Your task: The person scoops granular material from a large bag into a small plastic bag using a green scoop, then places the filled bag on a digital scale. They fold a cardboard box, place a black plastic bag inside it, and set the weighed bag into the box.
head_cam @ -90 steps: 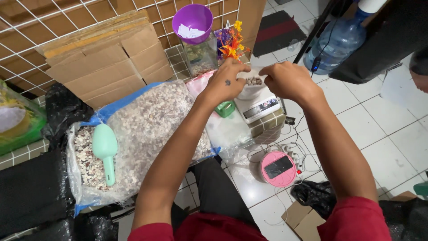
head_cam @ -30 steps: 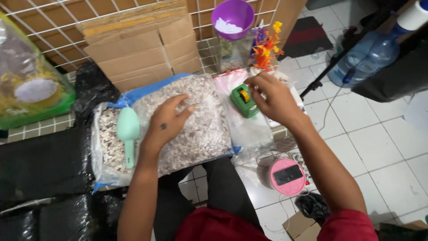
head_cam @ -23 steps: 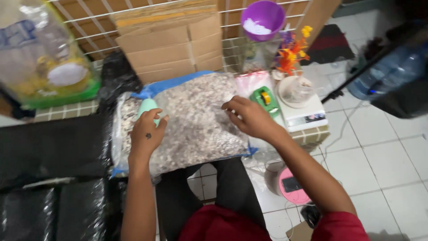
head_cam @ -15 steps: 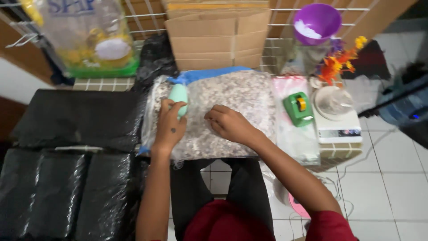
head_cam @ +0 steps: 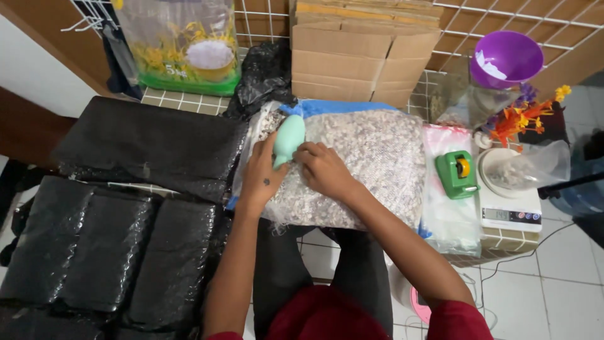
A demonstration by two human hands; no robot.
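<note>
Both hands meet over a big clear sack of pale gravel-like chips (head_cam: 371,157) that lies on the tiled desk (head_cam: 503,239), its blue inner edge showing along the far side. The left hand (head_cam: 263,173) rests on the sack's near left part, its grip closed around the handle of a mint-green scoop (head_cam: 289,137) whose bowl points toward the far edge of the desk. The right hand (head_cam: 322,170) lies just beside it with fingers curled down onto the chips and touching the scoop's handle end; whether its grip holds anything cannot be told. To the right of the sack lies a flat stack of clear plastic bags (head_cam: 448,208) with a green tape dispenser (head_cam: 457,174) on top, and beyond that, at the desk's right edge, a white digital scale (head_cam: 509,214) bears a bowl holding a clear bag. Folded cardboard boxes (head_cam: 362,53) stand against the wire grid behind, and black wrapped bundles (head_cam: 126,208) fill the left side.
</note>
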